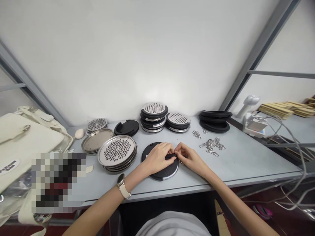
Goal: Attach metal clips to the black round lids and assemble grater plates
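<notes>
A round black disc (167, 172) with a strip of silvery rim lies on the grey table in front of me. My left hand (161, 157) rests over it, fingers closed on a raised black part near its right side. My right hand (188, 157) meets it at the disc's right edge, thumb and fingers pinched on something small that I cannot make out. Right of my hands lie several metal hooks (213, 145). On the left is a stack of grater discs (117, 152), with metal plates (97, 141) behind it.
Along the wall stand stacks of black-rimmed grater discs (154, 113) and black rings (215, 126). A cream bag (31, 131) fills the left side. A scanner (248, 103), cables and wooden pieces (278, 109) are at the right.
</notes>
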Motion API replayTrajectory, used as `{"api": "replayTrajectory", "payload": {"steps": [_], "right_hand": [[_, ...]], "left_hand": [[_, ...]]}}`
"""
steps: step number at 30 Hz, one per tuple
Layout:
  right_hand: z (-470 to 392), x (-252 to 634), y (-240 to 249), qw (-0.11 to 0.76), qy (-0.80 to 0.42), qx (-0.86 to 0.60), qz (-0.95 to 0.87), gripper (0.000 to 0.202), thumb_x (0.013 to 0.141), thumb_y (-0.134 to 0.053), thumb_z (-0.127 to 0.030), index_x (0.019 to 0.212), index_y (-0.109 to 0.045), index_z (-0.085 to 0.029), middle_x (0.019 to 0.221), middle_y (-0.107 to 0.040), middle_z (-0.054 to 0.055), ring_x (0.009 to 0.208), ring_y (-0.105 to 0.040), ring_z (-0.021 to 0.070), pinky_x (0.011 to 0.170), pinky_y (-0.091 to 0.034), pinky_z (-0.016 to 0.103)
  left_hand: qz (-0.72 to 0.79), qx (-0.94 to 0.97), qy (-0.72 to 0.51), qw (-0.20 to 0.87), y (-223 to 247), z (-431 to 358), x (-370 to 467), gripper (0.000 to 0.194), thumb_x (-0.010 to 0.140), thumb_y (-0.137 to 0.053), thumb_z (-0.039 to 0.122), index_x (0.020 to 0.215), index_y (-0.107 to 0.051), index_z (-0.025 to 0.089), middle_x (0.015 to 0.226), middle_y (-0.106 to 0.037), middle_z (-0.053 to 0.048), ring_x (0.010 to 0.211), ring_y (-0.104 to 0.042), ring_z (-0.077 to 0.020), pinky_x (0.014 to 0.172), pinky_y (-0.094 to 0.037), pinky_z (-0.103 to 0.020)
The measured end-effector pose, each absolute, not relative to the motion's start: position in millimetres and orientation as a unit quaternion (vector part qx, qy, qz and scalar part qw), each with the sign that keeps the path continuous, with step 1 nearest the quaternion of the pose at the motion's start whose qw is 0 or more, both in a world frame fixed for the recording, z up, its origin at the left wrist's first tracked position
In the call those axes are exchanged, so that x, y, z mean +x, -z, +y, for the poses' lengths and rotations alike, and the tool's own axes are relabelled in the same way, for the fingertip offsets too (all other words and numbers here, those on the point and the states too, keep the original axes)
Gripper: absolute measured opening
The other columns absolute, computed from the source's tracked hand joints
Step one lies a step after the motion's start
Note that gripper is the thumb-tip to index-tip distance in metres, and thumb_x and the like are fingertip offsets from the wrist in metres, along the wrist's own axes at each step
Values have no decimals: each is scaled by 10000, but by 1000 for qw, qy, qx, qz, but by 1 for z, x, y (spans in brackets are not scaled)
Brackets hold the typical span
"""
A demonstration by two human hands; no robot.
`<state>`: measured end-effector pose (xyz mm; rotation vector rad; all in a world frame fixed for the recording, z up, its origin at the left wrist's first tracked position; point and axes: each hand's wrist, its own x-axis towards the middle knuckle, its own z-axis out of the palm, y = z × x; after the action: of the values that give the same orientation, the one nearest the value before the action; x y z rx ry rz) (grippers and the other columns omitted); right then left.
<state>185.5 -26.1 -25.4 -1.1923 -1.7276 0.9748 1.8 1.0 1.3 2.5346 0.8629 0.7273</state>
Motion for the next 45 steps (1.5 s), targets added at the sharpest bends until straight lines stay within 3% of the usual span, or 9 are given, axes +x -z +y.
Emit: {"api": "replayTrajectory", "payload": {"steps": [8,11,31,45], "right_hand": [[-29,186,26,389,-338,-463,-721,34,865,-470,-232,846,-442,-228,657,-474,-46,585,-426,130,570,-351,254],[-31,185,24,378,-319,-467,-733,50,846,-459,-190,850,-433,-233,643,-458,-55,575,-419,131,571,-345,253],[-34,183,19,344,-300,-472,-754,128,814,-450,-143,883,-397,-237,629,-419,-68,570,-407,132,561,-328,249],[-34,184,22,332,-283,-486,-758,151,818,-474,-172,841,-339,-236,607,-363,-89,542,-373,114,542,-317,234]], "left_hand": [[297,900,-265,175,2,1,2,127,827,-585,199,892,-476,202,877,-574,7,856,-537,-161,794,-418,-299],[298,903,-257,171,1,1,2,108,836,-570,198,899,-481,202,884,-576,2,869,-540,-167,802,-419,-305],[287,915,-250,131,0,0,2,76,851,-556,192,911,-510,196,920,-571,-5,904,-527,-167,833,-421,-303],[281,905,-273,163,3,1,4,134,820,-554,162,912,-465,201,897,-558,-11,879,-519,-181,806,-423,-310]]}}
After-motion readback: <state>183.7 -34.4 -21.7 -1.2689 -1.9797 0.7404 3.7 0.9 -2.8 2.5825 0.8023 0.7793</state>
